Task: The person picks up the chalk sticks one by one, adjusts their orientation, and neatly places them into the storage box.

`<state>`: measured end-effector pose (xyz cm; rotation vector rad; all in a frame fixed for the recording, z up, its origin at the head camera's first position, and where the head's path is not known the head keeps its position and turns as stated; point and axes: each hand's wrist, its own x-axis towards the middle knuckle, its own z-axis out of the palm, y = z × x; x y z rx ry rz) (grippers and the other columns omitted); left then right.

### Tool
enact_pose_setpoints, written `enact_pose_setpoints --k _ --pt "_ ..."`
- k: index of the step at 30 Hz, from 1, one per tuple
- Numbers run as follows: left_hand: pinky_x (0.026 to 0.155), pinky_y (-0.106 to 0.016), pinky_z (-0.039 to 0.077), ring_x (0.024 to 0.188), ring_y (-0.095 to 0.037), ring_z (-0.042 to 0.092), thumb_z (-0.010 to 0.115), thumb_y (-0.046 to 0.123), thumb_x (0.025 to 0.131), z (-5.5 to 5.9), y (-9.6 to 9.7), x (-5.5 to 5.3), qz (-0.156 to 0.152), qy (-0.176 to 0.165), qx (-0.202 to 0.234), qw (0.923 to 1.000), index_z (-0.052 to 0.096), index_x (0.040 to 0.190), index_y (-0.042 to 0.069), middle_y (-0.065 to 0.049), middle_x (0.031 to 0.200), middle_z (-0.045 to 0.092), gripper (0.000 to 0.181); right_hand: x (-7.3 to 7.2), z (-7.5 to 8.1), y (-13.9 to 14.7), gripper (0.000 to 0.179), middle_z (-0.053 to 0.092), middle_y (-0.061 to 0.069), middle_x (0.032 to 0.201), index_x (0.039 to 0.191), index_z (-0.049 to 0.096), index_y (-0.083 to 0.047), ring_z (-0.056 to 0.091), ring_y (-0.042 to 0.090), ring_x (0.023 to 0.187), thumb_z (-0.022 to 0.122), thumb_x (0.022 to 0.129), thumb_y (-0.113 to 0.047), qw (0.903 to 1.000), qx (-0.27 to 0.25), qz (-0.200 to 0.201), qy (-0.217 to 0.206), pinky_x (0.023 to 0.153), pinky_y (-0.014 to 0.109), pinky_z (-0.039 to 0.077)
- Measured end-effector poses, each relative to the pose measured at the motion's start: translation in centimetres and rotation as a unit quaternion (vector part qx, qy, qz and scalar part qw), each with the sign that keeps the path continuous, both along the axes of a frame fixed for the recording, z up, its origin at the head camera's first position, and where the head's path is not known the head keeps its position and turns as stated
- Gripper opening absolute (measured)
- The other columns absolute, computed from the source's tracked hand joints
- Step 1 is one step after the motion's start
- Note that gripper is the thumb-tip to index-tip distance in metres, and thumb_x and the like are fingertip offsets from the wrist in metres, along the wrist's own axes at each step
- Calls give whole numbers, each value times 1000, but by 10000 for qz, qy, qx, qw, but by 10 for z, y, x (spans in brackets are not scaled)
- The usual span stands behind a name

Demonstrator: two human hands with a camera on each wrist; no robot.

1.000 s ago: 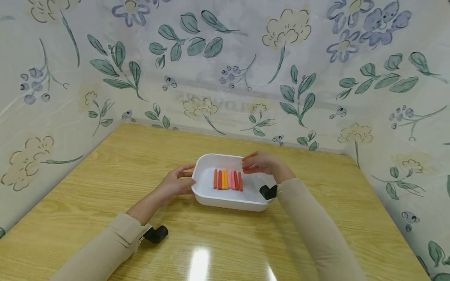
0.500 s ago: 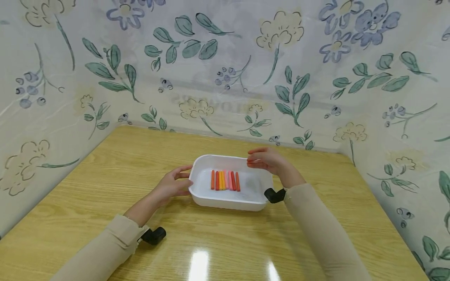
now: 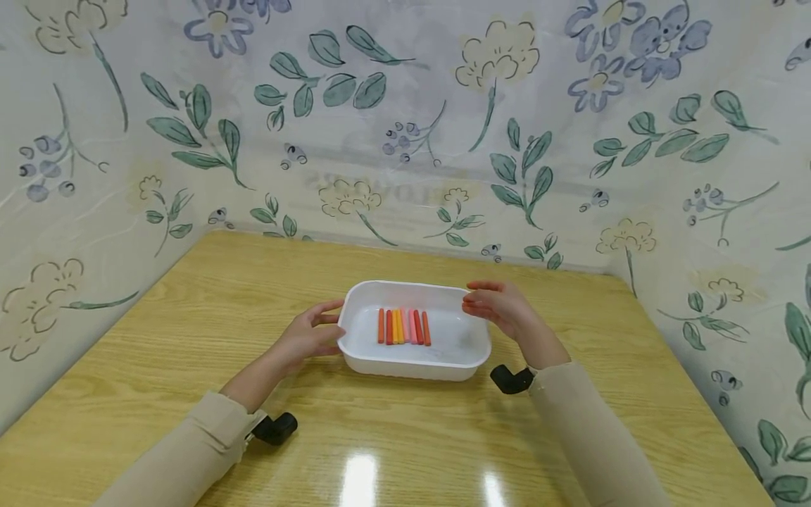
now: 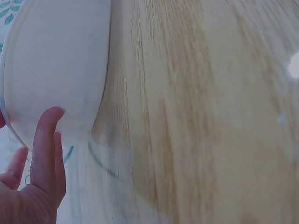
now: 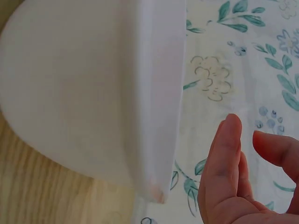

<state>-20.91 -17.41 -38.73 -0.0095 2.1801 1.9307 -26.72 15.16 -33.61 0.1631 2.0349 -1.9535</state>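
A white plastic tray (image 3: 412,370) stands on the table, shown from above in the head view. Inside, several slim coloured sticks (image 3: 404,327) in orange, red, yellow and pink lie side by side in a row left of its middle. My left hand (image 3: 309,331) holds the tray's left end, its fingers spread along the outer wall and rim. At the far right corner of the tray is my right hand (image 3: 500,306), its fingers loosely extended and holding nothing. The right wrist view shows a gap between those fingers (image 5: 229,154) and the tray's rim; the fingertips look reddish.
The wooden table (image 3: 393,436) reaches back to flower-patterned sheeting (image 3: 355,141), which also closes off both sides. Small black devices (image 3: 510,379) sit at both wrists, beside beige sleeves.
My right hand has moved from over the tray's inside rightward to its right rim. My left hand stays at the left end, and the sticks lie as before.
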Motion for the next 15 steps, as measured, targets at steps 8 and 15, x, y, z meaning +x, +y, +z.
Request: enact_pose_setpoints --k 8,15 --pt "81 -42 54 110 -38 50 55 3 89 0 0 0 -2 18 8 10000 27 145 3 -28 136 33 62 13 -11 14 43 57 12 98 132 41 8 62 16 80 53 92 0 9985 -448 -260 189 79 26 54" --pt "82 -41 54 117 -41 46 50 15 96 8 -6 5 18 -25 54 10000 21 146 2 -30 138 32 60 21 -20 24 38 56 9 96 128 42 9 61 12 78 52 92 0 9949 -598 -687 426 77 21 54"
